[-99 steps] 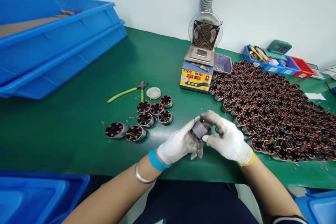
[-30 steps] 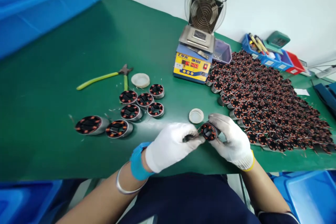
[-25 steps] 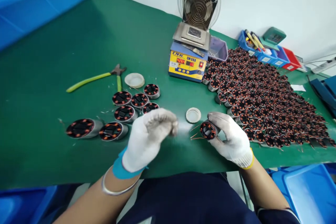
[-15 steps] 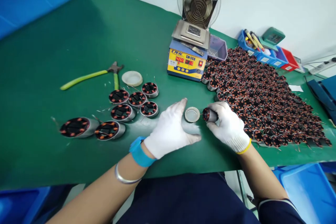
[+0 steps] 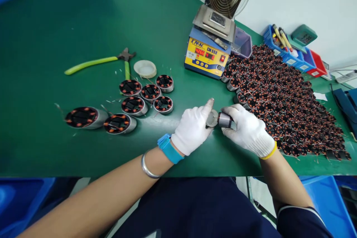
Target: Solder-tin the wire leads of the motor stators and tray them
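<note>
In a white glove, my right hand (image 5: pixel 247 128) grips a metal-cased wound stator (image 5: pixel 224 119), which lies tilted on its side with its end facing left. My left hand (image 5: pixel 193 126), also gloved, has its thumb and finger around a small round shallow dish (image 5: pixel 212 118) just left of that stator. The stator's end is right beside the dish, and a thin wire shows over the dish. Several finished-looking stators (image 5: pixel 134 105) stand on the green table left of my left hand.
Green-handled cutters (image 5: pixel 93 65) and a second shallow dish (image 5: pixel 145 68) lie at the left. A yellow-blue heating unit (image 5: pixel 206 57) with a fan stands at the back. Many stators (image 5: pixel 290 108) cover the right side. Small bins (image 5: pixel 297 58) line the wall.
My left hand has moved right and closed on the small dish. The stator in my right hand has turned and is closer to the dish. The camera view has shifted.
</note>
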A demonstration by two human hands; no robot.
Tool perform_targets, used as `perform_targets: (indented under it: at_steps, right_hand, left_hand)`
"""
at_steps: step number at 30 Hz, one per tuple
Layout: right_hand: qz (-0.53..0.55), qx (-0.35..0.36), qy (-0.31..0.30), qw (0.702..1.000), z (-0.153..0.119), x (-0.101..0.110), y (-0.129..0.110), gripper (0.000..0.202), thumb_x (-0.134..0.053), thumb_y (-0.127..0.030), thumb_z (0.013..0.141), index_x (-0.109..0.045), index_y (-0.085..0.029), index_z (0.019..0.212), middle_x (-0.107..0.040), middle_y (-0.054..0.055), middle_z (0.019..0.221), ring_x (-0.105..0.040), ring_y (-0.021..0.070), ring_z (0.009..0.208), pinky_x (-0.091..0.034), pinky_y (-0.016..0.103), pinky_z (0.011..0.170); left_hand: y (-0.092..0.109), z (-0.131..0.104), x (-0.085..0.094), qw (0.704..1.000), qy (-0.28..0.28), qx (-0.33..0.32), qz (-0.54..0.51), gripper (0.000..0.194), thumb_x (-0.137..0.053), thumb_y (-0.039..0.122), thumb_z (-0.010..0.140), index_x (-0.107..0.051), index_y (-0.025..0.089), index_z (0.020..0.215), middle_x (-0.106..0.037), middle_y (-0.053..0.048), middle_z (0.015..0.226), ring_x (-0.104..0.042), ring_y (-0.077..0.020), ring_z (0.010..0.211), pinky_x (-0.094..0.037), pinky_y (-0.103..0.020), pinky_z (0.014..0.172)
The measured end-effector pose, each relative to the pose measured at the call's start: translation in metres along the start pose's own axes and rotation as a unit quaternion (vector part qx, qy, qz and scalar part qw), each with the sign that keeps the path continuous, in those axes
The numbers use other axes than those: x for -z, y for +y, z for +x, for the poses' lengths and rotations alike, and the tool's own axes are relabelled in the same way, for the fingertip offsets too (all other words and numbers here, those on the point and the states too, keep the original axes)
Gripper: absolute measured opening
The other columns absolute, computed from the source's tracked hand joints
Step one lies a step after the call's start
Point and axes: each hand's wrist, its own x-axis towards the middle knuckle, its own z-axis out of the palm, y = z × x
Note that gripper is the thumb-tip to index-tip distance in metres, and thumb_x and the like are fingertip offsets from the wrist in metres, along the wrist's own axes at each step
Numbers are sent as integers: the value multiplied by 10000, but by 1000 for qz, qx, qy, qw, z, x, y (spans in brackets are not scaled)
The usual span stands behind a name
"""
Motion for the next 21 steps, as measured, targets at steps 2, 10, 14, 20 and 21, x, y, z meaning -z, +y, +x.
perform_targets:
  at_steps: [2,10,14,20,21]
  right_hand:
    - [-8,4,-6,1000,2,1,-1,492,-624,-340,814,-561,-300,1301,-628,23,1247,-669,209,947,-423,269,562]
    - [-15,47,-22,999,5,11,5,503,-623,-362,831,-547,-286,1323,-609,36,1248,-647,214,981,-459,276,621]
    - [-44,34,48,997,1,15,7,503,-624,-339,840,-546,-277,1333,-586,64,1271,-633,215,933,-459,293,639]
    - [-184,70,-11,980,10,11,-7,325,-393,-269,1004,-664,-269,1183,-660,116,1093,-590,244,868,-406,343,667]
    - [-194,83,-21,977,12,9,-9,338,-367,-255,1013,-669,-260,1164,-665,117,1064,-584,239,848,-394,346,660]
  left_hand:
    - [0,1,0,1000,1,0,1,718,-619,321,856,-376,62,1480,-715,-144,994,-688,-313,861,-498,-401,718]
    - [0,0,0,999,2,5,-36,757,-651,288,820,-363,72,1486,-706,-139,991,-676,-317,867,-511,-412,734]
    - [-1,-2,-2,999,16,10,-47,799,-691,277,793,-353,87,1491,-699,-143,1039,-672,-305,877,-511,-405,754]
    - [-2,-2,-4,999,18,10,-50,780,-673,286,810,-352,83,1491,-698,-149,1007,-669,-317,864,-514,-420,743]
    - [-2,-2,-4,999,19,10,-50,775,-671,284,811,-354,82,1489,-699,-148,999,-670,-317,860,-514,-417,736]
